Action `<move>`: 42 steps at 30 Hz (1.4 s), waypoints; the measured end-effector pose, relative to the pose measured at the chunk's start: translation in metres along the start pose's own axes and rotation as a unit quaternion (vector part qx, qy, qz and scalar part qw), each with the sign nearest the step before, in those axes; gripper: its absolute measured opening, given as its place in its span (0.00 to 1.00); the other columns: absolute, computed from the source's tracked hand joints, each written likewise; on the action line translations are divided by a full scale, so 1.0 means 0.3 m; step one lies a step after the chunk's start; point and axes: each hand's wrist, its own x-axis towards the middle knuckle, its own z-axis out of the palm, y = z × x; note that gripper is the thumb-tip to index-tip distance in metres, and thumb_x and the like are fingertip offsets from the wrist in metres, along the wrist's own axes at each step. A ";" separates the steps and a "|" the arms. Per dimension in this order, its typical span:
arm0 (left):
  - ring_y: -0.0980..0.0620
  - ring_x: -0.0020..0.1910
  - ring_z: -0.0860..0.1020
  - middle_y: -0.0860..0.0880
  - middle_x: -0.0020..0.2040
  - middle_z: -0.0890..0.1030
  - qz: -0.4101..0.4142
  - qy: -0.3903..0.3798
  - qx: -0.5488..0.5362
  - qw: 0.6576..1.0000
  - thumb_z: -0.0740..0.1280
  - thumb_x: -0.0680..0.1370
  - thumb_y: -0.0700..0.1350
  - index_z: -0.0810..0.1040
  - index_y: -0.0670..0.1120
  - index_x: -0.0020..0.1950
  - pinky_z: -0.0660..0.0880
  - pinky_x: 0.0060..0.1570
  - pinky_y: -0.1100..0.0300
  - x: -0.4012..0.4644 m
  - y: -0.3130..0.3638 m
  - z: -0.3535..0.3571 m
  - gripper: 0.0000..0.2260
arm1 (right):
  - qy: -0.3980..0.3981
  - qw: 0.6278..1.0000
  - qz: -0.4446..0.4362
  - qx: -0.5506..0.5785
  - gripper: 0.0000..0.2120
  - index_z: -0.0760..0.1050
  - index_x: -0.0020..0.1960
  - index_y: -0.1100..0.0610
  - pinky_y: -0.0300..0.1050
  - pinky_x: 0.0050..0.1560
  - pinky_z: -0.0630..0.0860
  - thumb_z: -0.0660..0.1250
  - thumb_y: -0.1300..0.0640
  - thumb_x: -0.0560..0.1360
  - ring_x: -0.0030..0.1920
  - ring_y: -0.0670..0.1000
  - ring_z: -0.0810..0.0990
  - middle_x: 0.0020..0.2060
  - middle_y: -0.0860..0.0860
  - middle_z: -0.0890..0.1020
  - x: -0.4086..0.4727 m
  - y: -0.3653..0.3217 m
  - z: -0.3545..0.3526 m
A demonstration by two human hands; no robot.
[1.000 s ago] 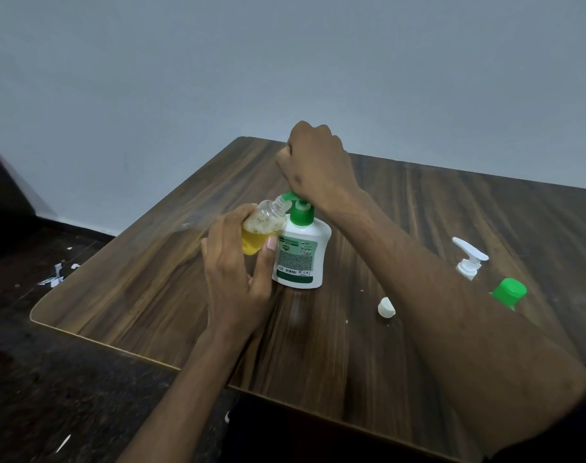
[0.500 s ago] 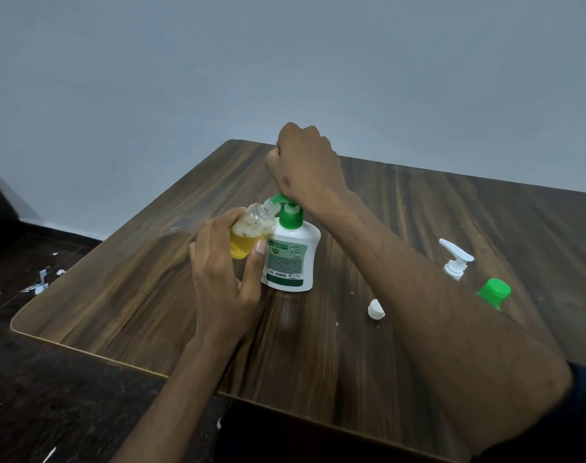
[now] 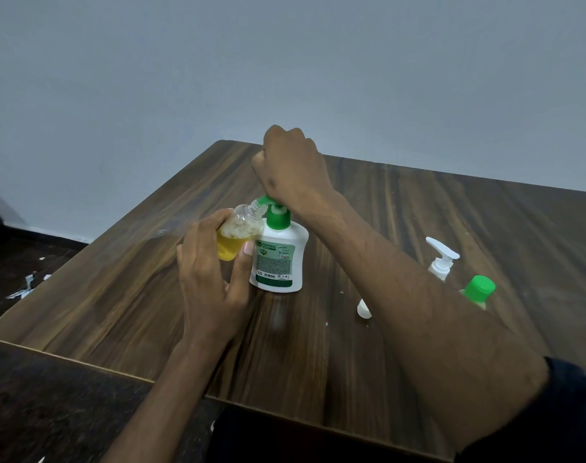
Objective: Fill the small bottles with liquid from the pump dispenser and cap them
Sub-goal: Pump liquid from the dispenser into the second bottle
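A dark wood counter point(image 3: 117, 289) stands against a plain grey wall. On it the white pump dispenser point(image 3: 279, 259) stands upright. The right hand point(image 3: 293, 170), closed into a fist, presses its green pump head. The left hand point(image 3: 211, 279) curls its fingers point(image 3: 198, 238) round a small bottle point(image 3: 239, 235), tilted, neck at the spout, partly filled with yellow liquid. A white cap point(image 3: 363, 309) lies near the right forearm.

Left hand point(image 3: 214, 289) curled, gripping; right hand point(image 3: 293, 168) fisted, pressing down.
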 end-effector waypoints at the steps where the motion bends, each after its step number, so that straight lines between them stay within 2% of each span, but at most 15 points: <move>1: 0.51 0.57 0.76 0.52 0.61 0.78 -0.001 0.000 -0.001 1.000 0.67 0.83 0.44 0.76 0.42 0.69 0.75 0.54 0.40 -0.001 -0.001 0.000 0.15 | 0.004 1.000 -0.002 -0.002 0.12 0.59 0.35 0.55 0.44 0.28 0.57 0.58 0.59 0.76 0.30 0.49 0.64 0.32 0.49 0.66 -0.001 0.000 0.000; 5: 0.48 0.57 0.77 0.47 0.62 0.80 -0.006 -0.005 -0.001 1.000 0.67 0.83 0.45 0.76 0.41 0.69 0.75 0.54 0.38 -0.003 -0.005 0.002 0.15 | -0.009 1.000 0.007 0.006 0.15 0.56 0.34 0.54 0.44 0.28 0.56 0.58 0.59 0.76 0.30 0.49 0.64 0.33 0.49 0.66 -0.006 0.003 0.004; 8: 0.48 0.57 0.77 0.46 0.62 0.80 -0.007 -0.006 -0.001 1.000 0.67 0.83 0.45 0.76 0.41 0.69 0.75 0.54 0.38 -0.003 -0.005 0.001 0.15 | 0.007 1.000 0.000 0.003 0.14 0.57 0.34 0.54 0.44 0.28 0.57 0.58 0.60 0.75 0.30 0.50 0.64 0.32 0.50 0.66 0.001 0.000 -0.002; 13: 0.49 0.56 0.77 0.53 0.62 0.77 0.002 -0.002 -0.003 1.000 0.67 0.83 0.45 0.76 0.42 0.69 0.75 0.53 0.39 -0.002 -0.004 0.004 0.15 | -0.008 1.000 -0.001 0.003 0.07 0.63 0.40 0.57 0.44 0.28 0.56 0.58 0.59 0.77 0.30 0.48 0.63 0.33 0.49 0.64 -0.010 0.002 0.000; 21: 0.52 0.57 0.75 0.55 0.62 0.76 0.002 0.003 -0.007 1.000 0.67 0.83 0.44 0.76 0.42 0.69 0.74 0.54 0.41 -0.002 0.000 0.003 0.15 | -0.014 1.000 0.000 0.005 0.15 0.56 0.34 0.54 0.44 0.28 0.56 0.58 0.59 0.77 0.30 0.48 0.63 0.33 0.49 0.65 -0.005 0.002 -0.005; 31: 0.52 0.56 0.75 0.54 0.61 0.76 0.008 0.002 -0.007 1.000 0.67 0.83 0.44 0.76 0.41 0.68 0.74 0.53 0.41 0.002 0.001 0.004 0.15 | 0.012 1.000 -0.009 -0.003 0.15 0.56 0.34 0.54 0.44 0.29 0.58 0.58 0.59 0.76 0.31 0.51 0.66 0.32 0.49 0.66 0.004 0.003 0.002; 35: 0.52 0.56 0.75 0.55 0.61 0.76 0.008 0.002 -0.007 1.000 0.67 0.83 0.44 0.76 0.42 0.68 0.74 0.52 0.41 0.000 0.000 0.003 0.15 | -0.010 1.000 -0.003 0.002 0.15 0.56 0.34 0.54 0.44 0.28 0.56 0.58 0.58 0.76 0.30 0.49 0.63 0.32 0.49 0.65 -0.001 0.006 0.011; 39: 0.53 0.56 0.75 0.55 0.61 0.75 0.006 0.006 -0.009 1.000 0.67 0.83 0.44 0.76 0.42 0.69 0.74 0.53 0.41 0.000 0.004 0.002 0.15 | 0.018 1.000 -0.003 0.006 0.14 0.57 0.34 0.54 0.44 0.28 0.56 0.58 0.59 0.75 0.29 0.50 0.64 0.32 0.50 0.67 0.004 0.007 0.011; 42: 0.52 0.56 0.75 0.56 0.61 0.76 0.005 0.004 -0.009 1.000 0.68 0.82 0.43 0.76 0.42 0.69 0.75 0.53 0.40 0.000 0.005 0.002 0.15 | 0.002 1.000 0.011 0.013 0.14 0.58 0.34 0.55 0.44 0.27 0.56 0.58 0.59 0.75 0.30 0.49 0.64 0.32 0.50 0.66 -0.002 0.008 0.014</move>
